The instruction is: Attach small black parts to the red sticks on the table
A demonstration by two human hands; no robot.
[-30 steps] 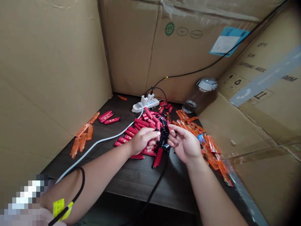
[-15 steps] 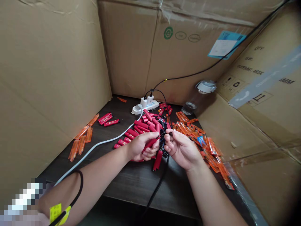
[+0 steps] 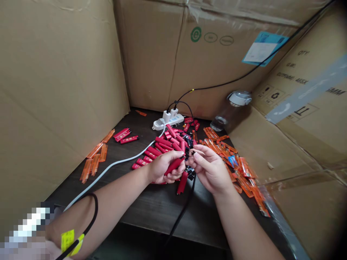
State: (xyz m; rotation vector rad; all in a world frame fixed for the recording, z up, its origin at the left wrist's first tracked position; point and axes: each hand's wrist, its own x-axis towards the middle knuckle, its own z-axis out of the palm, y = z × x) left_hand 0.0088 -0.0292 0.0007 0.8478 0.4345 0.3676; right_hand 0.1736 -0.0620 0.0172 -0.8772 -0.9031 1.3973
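My left hand (image 3: 164, 168) is closed around a red lighter-shaped casing (image 3: 173, 166), held slanted over a dark table (image 3: 151, 206). My right hand (image 3: 210, 168) is right beside it, fingers pinched on a small black part (image 3: 192, 153) at the casing's upper end. Under and behind both hands lies a heap of red casings (image 3: 162, 144) mixed with small black parts (image 3: 189, 172). One more red casing (image 3: 182, 182) rests just below my hands.
Orange transparent pieces lie in a pile (image 3: 238, 166) on the right and a small group (image 3: 94, 159) on the left. A white power strip (image 3: 168, 121) with plugs, a white cable (image 3: 114, 164), a black cable (image 3: 181, 213) and a clear bottle (image 3: 230, 108) are present. Cardboard walls (image 3: 54, 90) enclose the table.
My left hand has taken a red casing out of the heap and holds it slanted. My right hand has closed in with a small black part at the casing's end.
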